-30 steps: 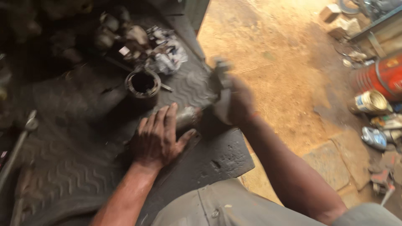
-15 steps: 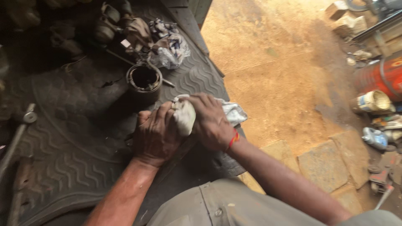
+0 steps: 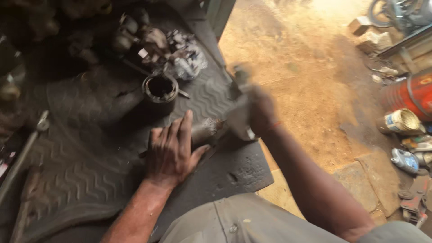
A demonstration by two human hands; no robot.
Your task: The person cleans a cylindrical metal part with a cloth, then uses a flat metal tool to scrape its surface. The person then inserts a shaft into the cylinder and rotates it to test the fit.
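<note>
Right hand lifted rag, left hand flat

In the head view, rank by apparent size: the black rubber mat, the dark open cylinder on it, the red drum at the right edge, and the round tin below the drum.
1. black rubber mat, by far the largest.
2. red drum, cut off by the frame, so only its visible part counts.
3. dark open cylinder and round tin: they look alike, so no ranking.

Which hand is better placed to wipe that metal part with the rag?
The right hand: it already grips the rag beside the metal part. The left hand lies flat on the mat, pinning the part.
</note>
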